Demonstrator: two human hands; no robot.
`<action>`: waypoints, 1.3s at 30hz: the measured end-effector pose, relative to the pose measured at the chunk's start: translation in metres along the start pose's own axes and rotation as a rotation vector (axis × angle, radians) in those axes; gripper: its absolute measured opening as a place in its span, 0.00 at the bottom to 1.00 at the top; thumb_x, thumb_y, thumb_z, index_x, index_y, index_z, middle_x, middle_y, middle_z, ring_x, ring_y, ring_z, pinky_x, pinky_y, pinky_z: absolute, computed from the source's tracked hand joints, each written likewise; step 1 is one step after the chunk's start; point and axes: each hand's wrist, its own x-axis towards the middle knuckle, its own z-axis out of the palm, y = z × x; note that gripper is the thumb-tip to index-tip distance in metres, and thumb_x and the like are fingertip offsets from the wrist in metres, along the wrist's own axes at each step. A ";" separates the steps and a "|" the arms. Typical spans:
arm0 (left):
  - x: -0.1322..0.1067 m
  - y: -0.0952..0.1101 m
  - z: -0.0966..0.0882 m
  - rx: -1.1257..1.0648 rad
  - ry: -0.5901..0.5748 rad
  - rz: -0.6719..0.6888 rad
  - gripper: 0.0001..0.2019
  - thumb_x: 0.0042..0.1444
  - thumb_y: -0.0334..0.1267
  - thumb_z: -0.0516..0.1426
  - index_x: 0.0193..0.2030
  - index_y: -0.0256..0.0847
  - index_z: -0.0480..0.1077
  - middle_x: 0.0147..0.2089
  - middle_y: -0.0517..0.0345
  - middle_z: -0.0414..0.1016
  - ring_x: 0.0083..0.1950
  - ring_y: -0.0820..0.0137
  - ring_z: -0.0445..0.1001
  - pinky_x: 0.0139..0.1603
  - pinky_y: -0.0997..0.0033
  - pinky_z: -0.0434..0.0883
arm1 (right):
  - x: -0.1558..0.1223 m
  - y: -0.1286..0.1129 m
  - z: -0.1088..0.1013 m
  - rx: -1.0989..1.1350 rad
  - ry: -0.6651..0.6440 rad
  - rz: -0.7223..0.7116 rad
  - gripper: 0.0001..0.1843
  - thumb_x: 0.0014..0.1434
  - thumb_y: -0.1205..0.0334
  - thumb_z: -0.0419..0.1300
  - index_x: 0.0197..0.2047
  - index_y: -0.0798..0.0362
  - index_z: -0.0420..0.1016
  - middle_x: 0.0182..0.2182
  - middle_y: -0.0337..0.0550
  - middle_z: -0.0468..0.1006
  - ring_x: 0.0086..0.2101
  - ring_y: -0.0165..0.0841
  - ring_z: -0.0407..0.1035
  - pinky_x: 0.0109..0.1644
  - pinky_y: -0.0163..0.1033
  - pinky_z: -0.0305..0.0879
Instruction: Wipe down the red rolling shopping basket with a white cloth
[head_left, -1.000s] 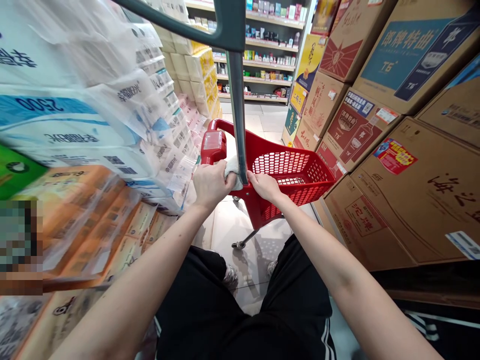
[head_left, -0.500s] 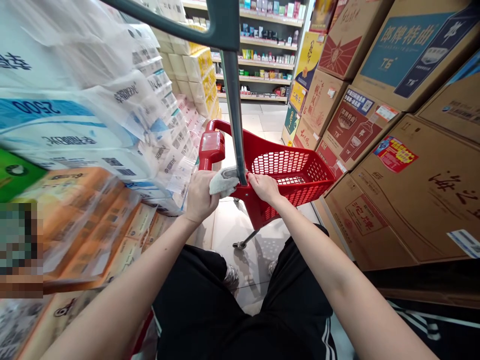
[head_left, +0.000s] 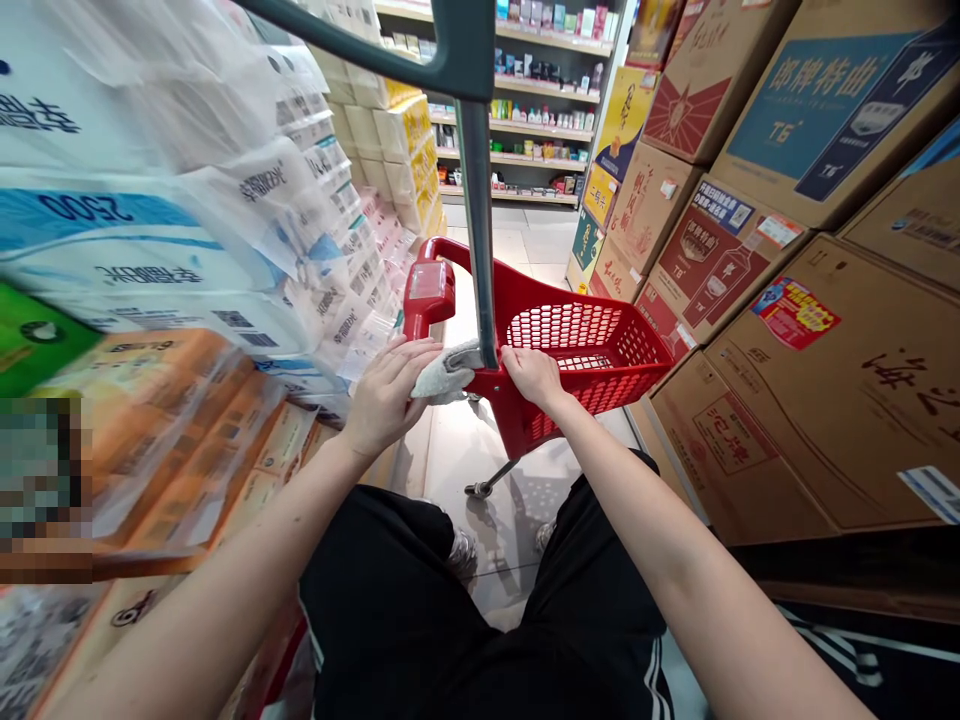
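A red wheeled shopping basket with perforated walls stands in front of me. My left hand is at the left part of its rim, below a red handle grip. A white-grey cloth sticks out between its thumb and fingers, lying over the rim and against the foot of the metal pole. My right hand is closed around the near rim, just right of that pole. A dark grey pull handle tops the pole, close to my view.
Stacked packs of tissue paper rise on the left, with orange packs below. Cardboard cartons are piled on the right. Shelves of small goods stand at the back. One basket wheel rests on the tiled floor near my feet.
My left hand has slid a little left and toward me with the cloth, its fingers now flatter. My right hand stays on the rim. The view has shifted slightly.
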 end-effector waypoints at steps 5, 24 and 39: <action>0.016 -0.010 0.002 -0.009 -0.027 -0.033 0.17 0.58 0.41 0.46 0.51 0.40 0.67 0.54 0.49 0.71 0.57 0.60 0.67 0.61 0.53 0.61 | -0.001 -0.001 -0.001 0.001 -0.001 0.005 0.35 0.67 0.47 0.30 0.35 0.50 0.76 0.36 0.43 0.79 0.38 0.36 0.72 0.39 0.35 0.58; 0.024 -0.013 -0.009 -0.091 -0.092 -0.003 0.19 0.61 0.40 0.44 0.56 0.39 0.63 0.58 0.50 0.67 0.60 0.63 0.64 0.61 0.58 0.62 | -0.001 0.003 0.001 -0.009 0.033 0.002 0.33 0.68 0.51 0.32 0.35 0.51 0.77 0.34 0.43 0.79 0.36 0.35 0.71 0.37 0.34 0.56; 0.060 -0.008 0.009 0.172 -0.240 0.039 0.17 0.59 0.48 0.47 0.28 0.40 0.67 0.28 0.54 0.72 0.31 0.67 0.69 0.33 0.69 0.63 | -0.004 0.010 -0.002 -0.006 0.050 0.007 0.34 0.68 0.50 0.32 0.37 0.49 0.78 0.34 0.42 0.80 0.37 0.34 0.72 0.37 0.34 0.55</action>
